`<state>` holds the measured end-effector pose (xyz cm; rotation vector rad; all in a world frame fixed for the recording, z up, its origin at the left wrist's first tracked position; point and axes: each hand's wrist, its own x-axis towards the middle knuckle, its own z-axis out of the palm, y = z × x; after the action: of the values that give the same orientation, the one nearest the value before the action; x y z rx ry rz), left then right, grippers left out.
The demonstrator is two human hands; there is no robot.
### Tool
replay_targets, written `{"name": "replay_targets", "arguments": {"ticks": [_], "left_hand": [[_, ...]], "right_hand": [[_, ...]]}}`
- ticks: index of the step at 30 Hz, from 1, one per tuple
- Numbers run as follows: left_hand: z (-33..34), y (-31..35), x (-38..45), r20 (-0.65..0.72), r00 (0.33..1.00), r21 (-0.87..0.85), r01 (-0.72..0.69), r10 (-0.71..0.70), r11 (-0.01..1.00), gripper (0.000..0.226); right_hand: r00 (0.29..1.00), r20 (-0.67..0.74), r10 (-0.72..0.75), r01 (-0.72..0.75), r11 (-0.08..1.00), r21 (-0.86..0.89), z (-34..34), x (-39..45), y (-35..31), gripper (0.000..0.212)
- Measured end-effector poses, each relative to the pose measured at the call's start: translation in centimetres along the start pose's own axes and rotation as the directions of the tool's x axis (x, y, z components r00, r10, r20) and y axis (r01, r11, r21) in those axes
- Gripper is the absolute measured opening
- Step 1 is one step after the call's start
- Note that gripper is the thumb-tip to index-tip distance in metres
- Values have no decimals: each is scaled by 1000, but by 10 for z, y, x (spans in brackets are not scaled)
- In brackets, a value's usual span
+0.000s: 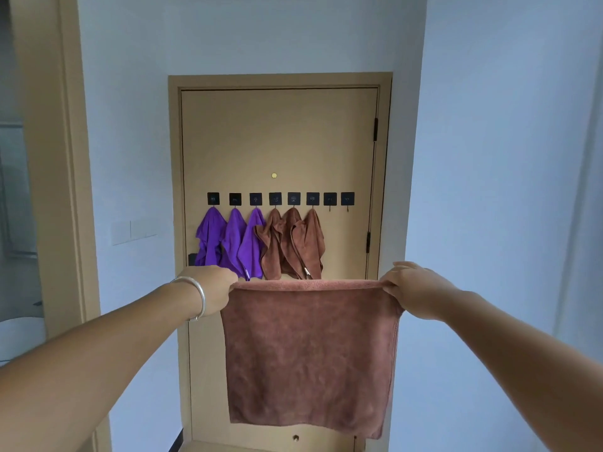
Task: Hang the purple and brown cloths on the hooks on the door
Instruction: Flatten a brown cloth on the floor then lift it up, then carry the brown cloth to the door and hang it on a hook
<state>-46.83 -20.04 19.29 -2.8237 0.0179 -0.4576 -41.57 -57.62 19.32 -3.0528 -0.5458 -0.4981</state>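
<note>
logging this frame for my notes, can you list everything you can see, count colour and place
door: 1, tan, centre, closed
hooks: 8, black, row across door; 2 rightmost bare
peephole: 1, brass, above hooks
purple cloths: 3, on left three hooks
hung brown cloths: 3, on next three hooks
held brown cloth: 1, spread flat before door
hinges: 2, dark, door's right edge
wall switch plate: 1, white, left wall
bracelet: 1, silver, left wrist
left hand: grip on cloth's top left corner
right hand: grip on top right corner
</note>
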Motion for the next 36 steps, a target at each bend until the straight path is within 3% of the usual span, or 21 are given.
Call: {"name": "replay_targets", "arguments": {"ticks": [12,20,27,32,36], "left_hand": [[83,-8,196,-1,997,-81,-71,71,994,18],[122,-19,331,-47,989,-158,-148,143,976,32],[150,-15,420,-101,958,-391,-286,268,875,35],[160,-7,482,-212,936,-425,-346,280,836,30],[165,1,526,-319,910,-350,-372,264,860,33]], "right_hand": [[993,50,104,-103,994,-33,62,169,41,35],[982,-21,189,-190,980,-54,90,279,70,34],[962,-27,270,-271,962,-36,106,348,104,31],[952,-149,266,-266,964,22,114,410,132,23],[947,-266,181,-171,983,63,121,461,149,29]]}}
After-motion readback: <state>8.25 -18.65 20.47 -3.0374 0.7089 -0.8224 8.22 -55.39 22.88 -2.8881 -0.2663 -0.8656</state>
